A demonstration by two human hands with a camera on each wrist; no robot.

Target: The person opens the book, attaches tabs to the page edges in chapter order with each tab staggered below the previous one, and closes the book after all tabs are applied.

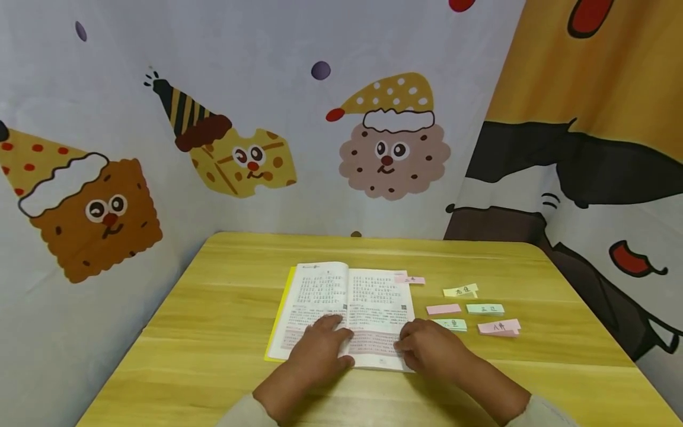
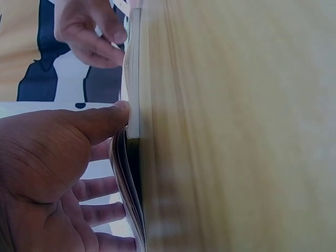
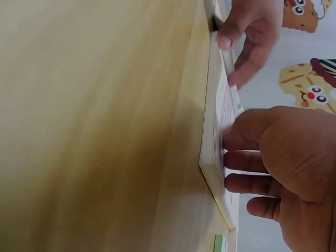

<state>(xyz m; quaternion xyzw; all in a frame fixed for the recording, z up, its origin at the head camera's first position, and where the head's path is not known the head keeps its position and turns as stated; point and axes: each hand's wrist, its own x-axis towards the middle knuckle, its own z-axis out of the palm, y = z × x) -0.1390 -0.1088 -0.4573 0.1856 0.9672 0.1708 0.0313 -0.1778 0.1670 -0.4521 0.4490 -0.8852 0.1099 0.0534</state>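
Note:
An open book [image 1: 373,320] with printed pages and a yellow cover edge lies on the table. My left hand [image 1: 320,350] rests on its left page, fingers spread and thumb by the lower edge near the spine. In the left wrist view, that thumb [image 2: 113,118] touches the book's lower edge. My right hand [image 1: 434,350] touches the right page near its outer lower edge. Its fingertips [image 3: 233,160] and thumb lie on the page surface in the right wrist view. A pink tab [image 1: 415,280] with handwriting sticks out from the right page's upper edge.
Right of the book lie a yellow slip [image 1: 460,290], a plain pink slip [image 1: 443,309], a green slip [image 1: 485,309], another green slip [image 1: 453,324] partly behind my right hand, and a pink slip [image 1: 499,327]. A cartoon-printed curtain [image 1: 299,219] hangs behind the wooden table [image 1: 213,332].

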